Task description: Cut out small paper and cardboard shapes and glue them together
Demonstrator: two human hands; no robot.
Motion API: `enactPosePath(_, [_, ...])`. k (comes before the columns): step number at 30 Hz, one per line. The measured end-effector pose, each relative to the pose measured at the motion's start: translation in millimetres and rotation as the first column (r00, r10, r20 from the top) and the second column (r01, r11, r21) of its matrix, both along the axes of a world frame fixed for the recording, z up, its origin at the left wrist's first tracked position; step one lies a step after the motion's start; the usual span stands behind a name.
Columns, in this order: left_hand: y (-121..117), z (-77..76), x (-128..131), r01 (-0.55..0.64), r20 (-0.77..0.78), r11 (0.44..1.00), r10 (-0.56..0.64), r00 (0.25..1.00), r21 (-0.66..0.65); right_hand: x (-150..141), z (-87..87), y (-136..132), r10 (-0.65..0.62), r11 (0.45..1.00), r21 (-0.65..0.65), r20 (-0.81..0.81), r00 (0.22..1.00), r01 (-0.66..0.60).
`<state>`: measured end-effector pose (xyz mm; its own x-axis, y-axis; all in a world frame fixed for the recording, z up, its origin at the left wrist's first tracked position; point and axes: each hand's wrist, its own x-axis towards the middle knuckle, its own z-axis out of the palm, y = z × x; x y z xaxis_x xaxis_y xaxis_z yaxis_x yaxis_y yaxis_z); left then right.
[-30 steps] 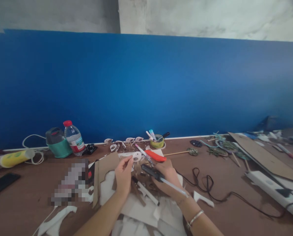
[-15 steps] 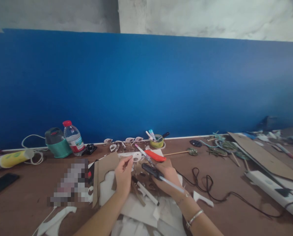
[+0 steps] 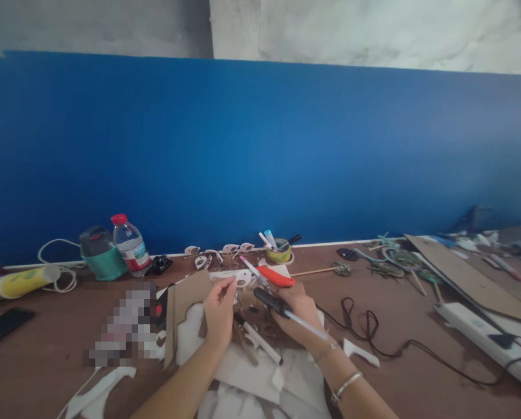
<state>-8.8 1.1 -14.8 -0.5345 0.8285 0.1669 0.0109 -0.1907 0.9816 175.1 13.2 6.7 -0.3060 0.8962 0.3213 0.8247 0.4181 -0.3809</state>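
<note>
Brown tabletop (image 3: 408,314) across the lower frame. Near bottom centre, left hand (image 3: 219,308) pinching a white cut-out (image 3: 243,277), right hand (image 3: 301,317) around a black tool (image 3: 269,301) (glue gun, perhaps). Behind, several similar cut-outs (image 3: 230,248), seemingly done; amount left impossible to tell.

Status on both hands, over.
Left hand pinching white cut-out. Right hand on black-handled tool. White marker, paper scraps between forearms.

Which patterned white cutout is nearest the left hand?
The patterned cutout at the fingertips of the left hand; the other cutouts lie farther back, toward the blue partition.
</note>
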Motion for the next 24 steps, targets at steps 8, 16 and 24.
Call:
enactPosePath(8, [0,-0.6,0,-0.009,0.047,1.000,0.010,0.999,-0.017,1,-0.9,1,0.036,0.999,0.026,0.004,0.999,-0.036])
enactPosePath(16, [5,-6.5,-1,-0.020,0.118,1.000,0.020,0.993,-0.002,7,-1.1,3,0.259,0.961,0.130,-0.133,0.957,-0.242])
enactPosePath(24, [5,-7.8,-1,-0.020,0.144,1.000,0.020,0.989,-0.001,56,-18.6,42,-0.198,0.956,0.161,-0.270,0.942,0.247])
